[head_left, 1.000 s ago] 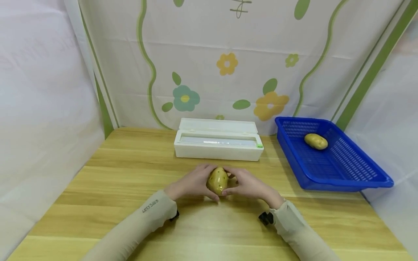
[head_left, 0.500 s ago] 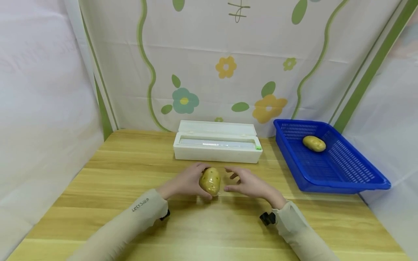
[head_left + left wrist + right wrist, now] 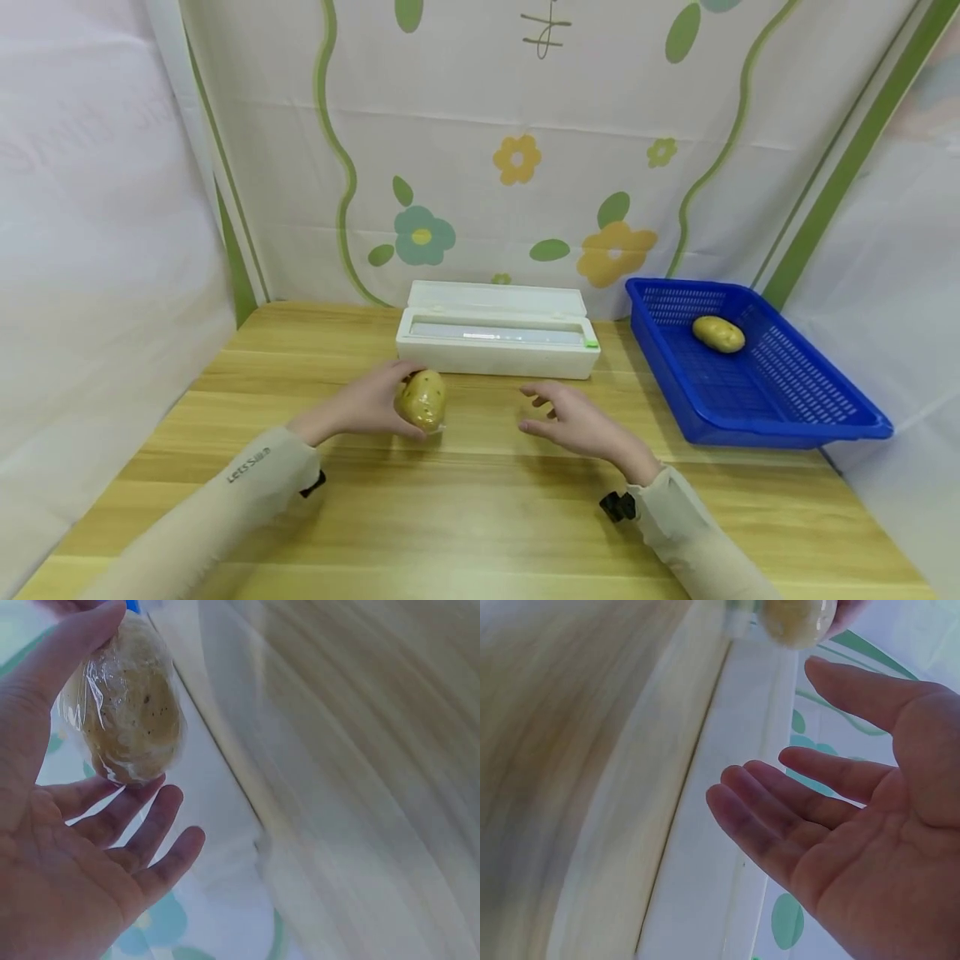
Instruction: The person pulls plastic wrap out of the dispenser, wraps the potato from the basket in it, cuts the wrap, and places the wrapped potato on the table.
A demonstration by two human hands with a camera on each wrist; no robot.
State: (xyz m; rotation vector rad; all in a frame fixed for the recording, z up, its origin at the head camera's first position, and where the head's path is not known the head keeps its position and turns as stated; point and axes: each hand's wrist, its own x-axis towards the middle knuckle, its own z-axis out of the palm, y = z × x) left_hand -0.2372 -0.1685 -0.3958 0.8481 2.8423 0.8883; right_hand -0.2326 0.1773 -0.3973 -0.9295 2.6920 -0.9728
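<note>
A potato wrapped in clear plastic film (image 3: 135, 705) is held in my left hand (image 3: 371, 402), between the thumb and the fingertips. In the head view this wrapped potato (image 3: 425, 400) is left of the middle, in front of the white box. My right hand (image 3: 566, 421) is apart from it on the right, palm facing inward, fingers relaxed and slightly bent, holding nothing. In the right wrist view the right hand (image 3: 855, 817) shows its bare palm, with the potato (image 3: 799, 619) at the top edge.
A long white cling film dispenser (image 3: 498, 354) with its lid raised stands at the back of the wooden table (image 3: 465, 517). To the right, a blue plastic basket (image 3: 690, 400) contains one potato (image 3: 718, 334). A flower-printed cloth (image 3: 465, 100) hangs behind.
Both hands were at the wrapped potato. The right hand has let go and stays near its place, while the left hand has carried the potato leftward and slightly away.
</note>
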